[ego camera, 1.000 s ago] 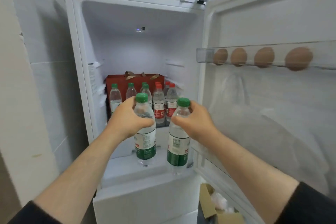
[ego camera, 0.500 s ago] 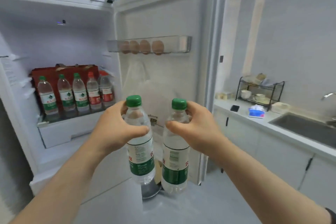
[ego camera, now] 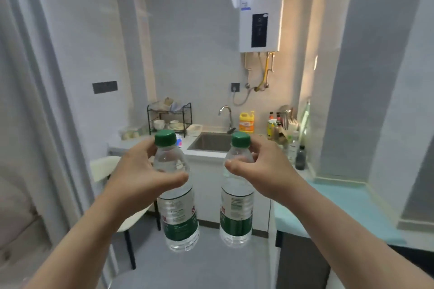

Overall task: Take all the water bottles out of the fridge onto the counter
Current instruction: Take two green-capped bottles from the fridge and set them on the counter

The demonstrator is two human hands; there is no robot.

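The left hand (ego camera: 143, 178) and right hand (ego camera: 263, 171), fingers partly hidden, each clasp the neck of an upright clear plastic green-capped water bottle (ego camera: 175, 195) (ego camera: 237, 192) in mid-air, well short of the pale counter (ego camera: 199, 151) with its steel sink (ego camera: 211, 143), whose far clutter blurs.

Worn on the head, looking forward and a bit down across the kitchen. Close to both hands, left (ego camera: 143, 178) at 7 o'clock, right (ego camera: 263, 171) at 5. Far from the sink (ego camera: 211, 143), near 12 o'clock. Only one view, nothing shared.
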